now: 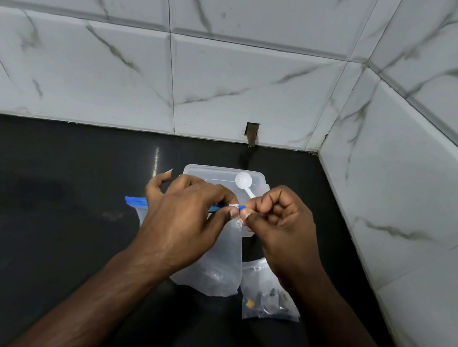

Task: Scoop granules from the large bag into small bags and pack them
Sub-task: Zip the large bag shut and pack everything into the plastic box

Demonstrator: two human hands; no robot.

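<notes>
Step in hand: we judge this to be work on the blue zip strip of the clear bag (220,261), opening or sealing, we cannot tell which.
Left hand (185,220): we pinch the blue strip (136,200) near its right end between thumb and forefinger; the other fingers curl loosely above it.
Right hand (279,225): our fingers are curled, thumb and fingertip pinching the bag's top corner just at 3 o'clock of the left hand's pinch.
Clear bag: it hangs below our hands at frame centre, its base on the black table (36,219).
Small bag (272,295): it lies on the table at 4 o'clock of the clear bag, holding a few dark and yellowish bits.
Scoop (244,182): white, resting on the lidded plastic box (221,173) at 12 o'clock of our hands, well within reach.
Next move: we judge that the top needs an even pull or press along the strip, keeping the bag upright so nothing spills.
Hidden: our left hand covers most of the strip and the bag's mouth; granules inside the clear bag are hard to make out; our right wrist covers part of the small bag.
</notes>
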